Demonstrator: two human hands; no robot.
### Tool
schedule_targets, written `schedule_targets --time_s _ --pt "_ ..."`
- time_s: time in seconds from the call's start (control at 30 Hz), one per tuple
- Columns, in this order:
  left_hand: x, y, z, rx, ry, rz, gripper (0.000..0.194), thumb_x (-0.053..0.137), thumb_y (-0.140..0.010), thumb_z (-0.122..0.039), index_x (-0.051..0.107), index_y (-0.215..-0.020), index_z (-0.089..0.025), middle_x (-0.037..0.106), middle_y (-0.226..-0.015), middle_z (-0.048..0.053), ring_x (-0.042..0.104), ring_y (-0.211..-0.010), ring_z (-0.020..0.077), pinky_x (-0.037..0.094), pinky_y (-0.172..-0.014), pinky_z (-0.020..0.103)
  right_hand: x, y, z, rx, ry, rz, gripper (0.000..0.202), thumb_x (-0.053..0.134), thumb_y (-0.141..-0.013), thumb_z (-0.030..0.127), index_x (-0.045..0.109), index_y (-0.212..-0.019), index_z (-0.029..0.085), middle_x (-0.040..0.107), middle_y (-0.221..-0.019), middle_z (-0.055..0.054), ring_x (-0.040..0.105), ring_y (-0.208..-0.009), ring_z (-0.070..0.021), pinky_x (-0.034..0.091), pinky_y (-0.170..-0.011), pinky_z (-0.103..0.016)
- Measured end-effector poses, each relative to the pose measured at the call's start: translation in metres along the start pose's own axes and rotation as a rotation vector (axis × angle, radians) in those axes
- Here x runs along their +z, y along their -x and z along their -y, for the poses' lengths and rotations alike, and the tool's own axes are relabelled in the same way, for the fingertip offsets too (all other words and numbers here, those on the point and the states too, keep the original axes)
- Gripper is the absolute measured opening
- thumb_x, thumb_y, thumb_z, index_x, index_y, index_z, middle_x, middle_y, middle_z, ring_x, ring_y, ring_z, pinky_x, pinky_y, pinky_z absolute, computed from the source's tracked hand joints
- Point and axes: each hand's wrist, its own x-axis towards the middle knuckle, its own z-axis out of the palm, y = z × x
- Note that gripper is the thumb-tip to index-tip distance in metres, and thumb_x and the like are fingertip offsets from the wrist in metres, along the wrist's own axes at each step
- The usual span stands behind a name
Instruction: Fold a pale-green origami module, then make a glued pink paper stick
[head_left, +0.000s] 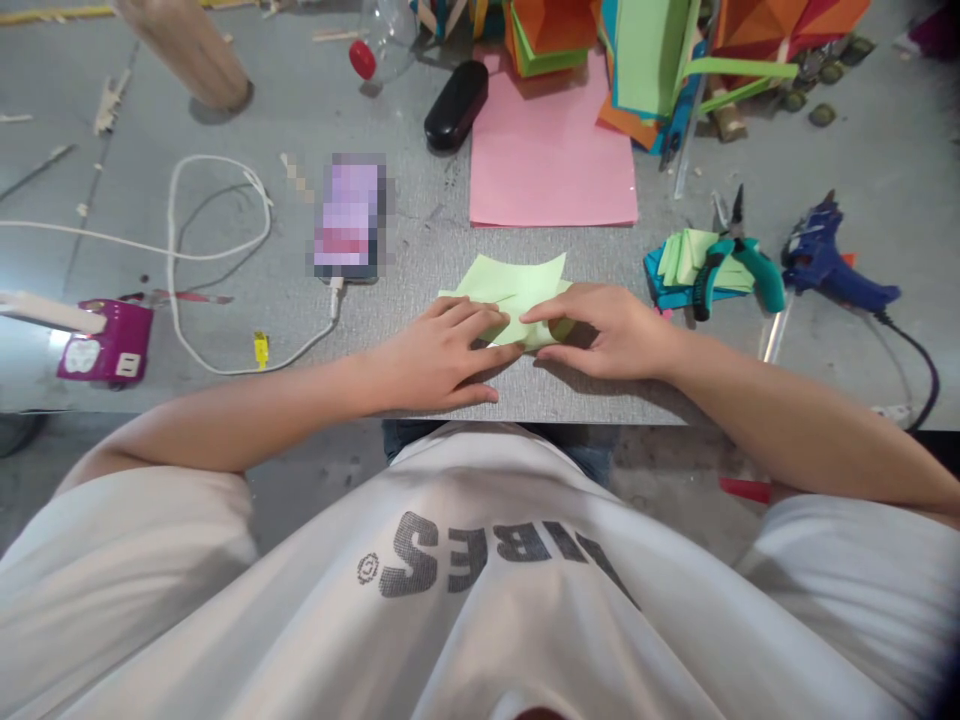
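A light green sheet of paper (pixel 525 278) lies near the table's front edge, its far corners lifted and its near part folded or curled. My left hand (pixel 442 355) rests flat on the paper's left side, fingers stretched and spread, with the thumb on the table. At the right side, my right hand (pixel 611 330) curves around the paper's edge. Its index fingertip touches the top of the sheet and its thumb is by the near edge. The other right fingers are partly hidden.
Beyond the paper lie a pink sheet stack (pixel 551 160) and a black case (pixel 456 105). To the right are teal pliers (pixel 739 260), green paper pieces (pixel 686 258) and a blue glue gun (pixel 832 260). A phone (pixel 349 215) with a white cable (pixel 174 260) lies left.
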Motion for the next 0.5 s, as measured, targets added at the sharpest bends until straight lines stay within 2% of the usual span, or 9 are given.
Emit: schedule_targets --time_s 0.17,0.3,0.5 --pt "0.008 0.0 0.004 0.026 0.008 -0.027 0.065 0.054 -0.114 -0.071 0.06 -0.168 -0.033 0.053 -0.169 0.023 0.055 -0.151 0.0447 0.043 -0.129 0.069 0.006 0.001 -0.001 -0.036 0.043 -0.046 0.046 0.08 -0.1 0.04 0.081 -0.145 0.03 0.086 -0.103 -0.004 0.079 -0.091 -0.0257 0.06 -0.088 -0.039" --pt "0.02 0.001 0.01 0.045 0.107 -0.112 0.068 0.057 -0.112 -0.074 0.064 -0.166 -0.033 0.046 -0.172 0.024 0.042 -0.16 0.0503 0.039 -0.131 0.077 0.012 0.001 -0.001 -0.093 0.081 -0.119 0.047 0.077 -0.103 0.038 0.076 -0.149 0.031 0.089 -0.112 -0.004 0.081 -0.091 -0.026 0.063 -0.087 -0.04" --pt "0.026 0.003 0.011 0.031 0.159 -0.167 0.067 0.062 -0.11 -0.072 0.067 -0.165 -0.034 0.046 -0.167 0.022 0.028 -0.167 0.0511 0.035 -0.136 0.081 0.012 -0.002 0.0 -0.141 0.062 -0.126 0.019 0.072 -0.107 0.036 0.082 -0.123 0.031 0.09 -0.123 -0.005 0.085 -0.112 -0.0296 0.066 -0.097 -0.044"
